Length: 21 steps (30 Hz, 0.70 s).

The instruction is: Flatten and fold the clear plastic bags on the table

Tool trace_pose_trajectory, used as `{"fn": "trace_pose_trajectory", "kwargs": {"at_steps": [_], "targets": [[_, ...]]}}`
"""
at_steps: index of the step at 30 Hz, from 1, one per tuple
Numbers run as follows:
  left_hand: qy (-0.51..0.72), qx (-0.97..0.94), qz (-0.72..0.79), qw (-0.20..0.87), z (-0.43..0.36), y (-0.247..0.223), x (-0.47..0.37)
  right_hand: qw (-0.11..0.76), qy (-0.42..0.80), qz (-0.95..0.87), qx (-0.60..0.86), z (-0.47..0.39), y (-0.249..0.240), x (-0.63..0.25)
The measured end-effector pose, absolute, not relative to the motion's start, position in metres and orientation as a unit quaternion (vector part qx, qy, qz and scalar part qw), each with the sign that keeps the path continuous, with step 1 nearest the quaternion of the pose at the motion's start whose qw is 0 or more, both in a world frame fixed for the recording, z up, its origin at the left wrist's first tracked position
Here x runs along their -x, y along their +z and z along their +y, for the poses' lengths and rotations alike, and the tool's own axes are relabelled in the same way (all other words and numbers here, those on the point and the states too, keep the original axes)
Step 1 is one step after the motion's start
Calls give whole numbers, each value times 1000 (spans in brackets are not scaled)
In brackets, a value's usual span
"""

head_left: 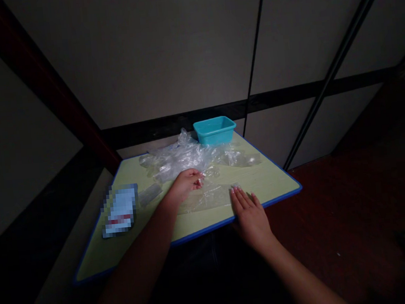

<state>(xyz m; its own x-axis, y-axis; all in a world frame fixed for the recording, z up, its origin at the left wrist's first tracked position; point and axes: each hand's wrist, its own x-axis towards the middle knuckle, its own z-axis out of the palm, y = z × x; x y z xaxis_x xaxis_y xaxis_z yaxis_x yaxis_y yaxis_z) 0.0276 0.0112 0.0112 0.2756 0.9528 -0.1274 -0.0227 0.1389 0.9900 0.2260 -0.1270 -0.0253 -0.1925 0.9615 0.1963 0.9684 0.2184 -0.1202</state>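
Observation:
A clear plastic sheet or bag lies flat near the front edge of the yellow-green table. My right hand rests on its right end, palm down with the fingers stretched out. Above the sheet's left part is my left hand, its fingers bent together at a bit of clear plastic too small to make out well. A crumpled heap of clear plastic spreads behind both hands. The turquoise basin stands upright at the back, touching the heap.
A blurred-out white and blue packet lies on the left of the table. Beside it is a small greyish plastic roll or strip. Panelled cabinet doors rise behind the table, and a dark red floor shows at the right.

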Motion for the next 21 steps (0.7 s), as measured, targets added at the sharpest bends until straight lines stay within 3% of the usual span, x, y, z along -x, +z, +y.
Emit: {"fn": "trace_pose_trajectory", "kwargs": {"at_steps": [21], "targets": [[389,-521,441,619,8,15,-27,126,-14,-771,624,-128,-25,-225]]}}
